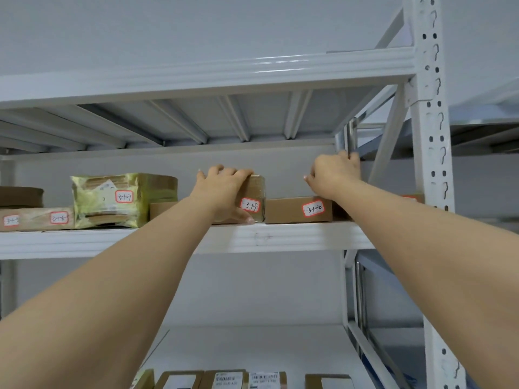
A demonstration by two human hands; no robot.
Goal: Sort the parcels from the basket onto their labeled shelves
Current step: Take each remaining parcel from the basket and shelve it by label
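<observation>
On the upper shelf (280,237), a taped cardboard parcel (257,189) with a red-edged handwritten label stands at the front edge. My left hand (224,189) grips it, fingers over its top and thumb under its front corner. To its right lies a flat brown parcel (289,211) with its own label. My right hand (334,175) reaches above and behind that parcel toward the rear post. Its fingers point away from me, and whether they hold anything is hidden. No basket is in view.
Left along the shelf sit a gold-wrapped parcel (112,200), a low box (163,210) and flat labeled parcels (42,219). Another brown parcel (412,197) lies at the far right by the white upright (432,164). Several parcels (224,380) line the lower shelf.
</observation>
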